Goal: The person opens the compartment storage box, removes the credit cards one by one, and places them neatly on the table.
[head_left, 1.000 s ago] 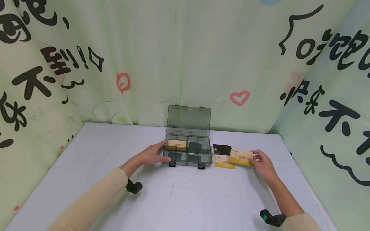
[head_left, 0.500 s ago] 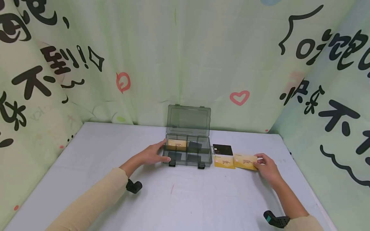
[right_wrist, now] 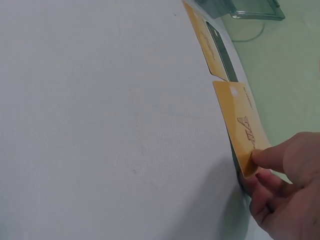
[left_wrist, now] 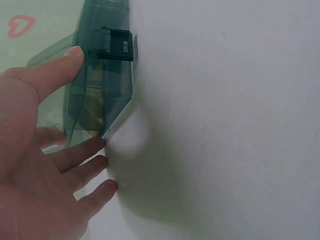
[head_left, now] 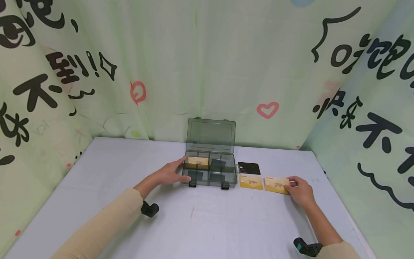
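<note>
My right hand (head_left: 301,192) pinches a yellow card (head_left: 276,185) by its right end, thumb on its face. In the right wrist view the card (right_wrist: 237,120) is tilted, with a shadow beneath. Left of it lies another yellow card (head_left: 251,182), and behind that a black card (head_left: 249,168) marked VIP. A clear grey divided box (head_left: 234,178) stands with its lid (head_left: 211,135) raised. Gold cards (head_left: 198,163) fill its back left compartment; dark flat pieces lie in others. My left hand (head_left: 169,173) rests against the box's left side, thumb at the front corner, fingers loosely extended (left_wrist: 85,172).
Two black latches (head_left: 225,186) hang at the box's front edge. A white-covered table (head_left: 207,219) carries everything. Behind and at both sides hangs a pale green curtain (head_left: 207,72) with black writing. A black wrist camera (head_left: 149,209) sits on the left wrist.
My right hand has carried its yellow card rightward and toward me, off the other yellow card, so the two are now side by side with a gap. The left hand has stayed still.
</note>
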`<state>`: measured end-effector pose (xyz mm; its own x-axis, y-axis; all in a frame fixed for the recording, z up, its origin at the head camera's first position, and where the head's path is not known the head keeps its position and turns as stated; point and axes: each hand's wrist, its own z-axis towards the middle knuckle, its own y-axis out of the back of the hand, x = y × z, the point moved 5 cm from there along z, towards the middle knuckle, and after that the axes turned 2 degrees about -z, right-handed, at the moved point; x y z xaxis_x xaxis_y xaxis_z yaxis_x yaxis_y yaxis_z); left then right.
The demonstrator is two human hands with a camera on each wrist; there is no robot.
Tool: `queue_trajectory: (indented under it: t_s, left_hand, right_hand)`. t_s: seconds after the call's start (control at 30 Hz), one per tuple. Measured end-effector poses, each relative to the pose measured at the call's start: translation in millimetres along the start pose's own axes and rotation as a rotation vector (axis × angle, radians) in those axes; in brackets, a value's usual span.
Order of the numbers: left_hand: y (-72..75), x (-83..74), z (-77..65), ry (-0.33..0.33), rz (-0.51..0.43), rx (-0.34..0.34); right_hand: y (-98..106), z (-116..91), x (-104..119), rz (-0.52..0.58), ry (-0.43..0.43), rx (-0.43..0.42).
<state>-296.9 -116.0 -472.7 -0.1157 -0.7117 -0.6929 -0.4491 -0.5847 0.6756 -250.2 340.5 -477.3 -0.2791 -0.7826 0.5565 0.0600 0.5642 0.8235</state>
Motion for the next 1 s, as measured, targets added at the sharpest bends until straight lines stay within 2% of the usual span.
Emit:
queue_trajectory:
  t_s: [0.17,0.4,0.77,1.0]
  left_hand:
    - [0.2,-1.2,0.2,0.004,0.0,-0.004]
    - [0.1,-2.6,-0.4,0.006,-0.003,-0.006]
    - [-0.8,-0.1,-0.3,0.008,-0.007,-0.013]
    - [-0.6,1.2,2.1,0.0,-0.004,-0.015]
  right_hand:
    - [-1,-1,3,-0.048,0.011,-0.025]
    - [-6,0,7,-0.143,0.14,-0.026]
    - [1,-1,17,-0.047,0.075,0.026]
    - [-6,1,27,0.022,0.118,0.066]
